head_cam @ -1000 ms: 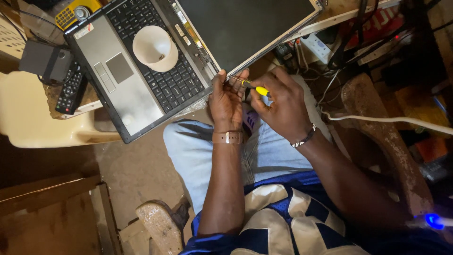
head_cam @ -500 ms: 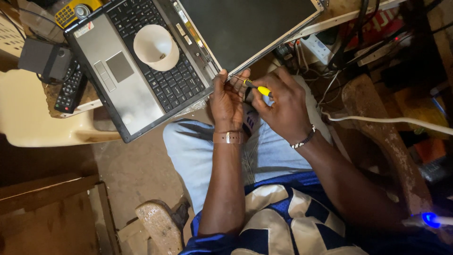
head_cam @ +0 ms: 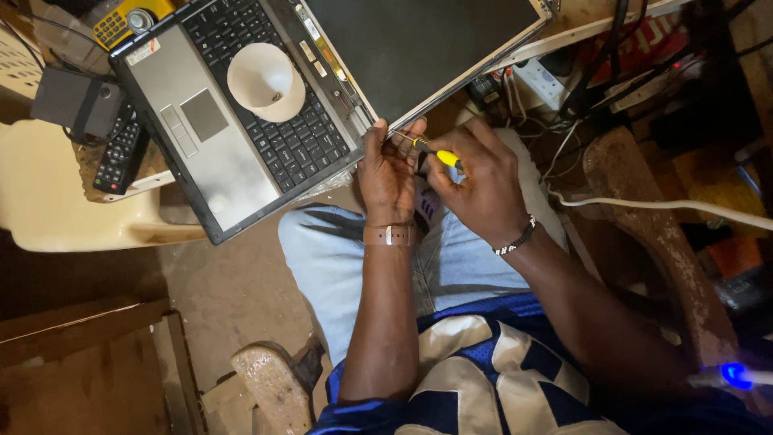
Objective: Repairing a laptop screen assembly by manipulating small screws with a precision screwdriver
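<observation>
Two hands' fingers (head_cam: 385,145) pinch yellow screwdriver (head_cam: 439,155) at laptop (head_cam: 241,169) hinge.

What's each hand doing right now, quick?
Left hand: fingers pinched at the laptop hinge corner; what they hold cannot be told.
Right hand: closed on the yellow-handled screwdriver.

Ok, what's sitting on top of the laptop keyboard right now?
A white funnel-shaped cup rests mouth-up on the laptop keyboard, above the touchpad. The keys beneath it are hidden. Both hands work at the hinge corner, the right hand holding a yellow-handled screwdriver.
</observation>
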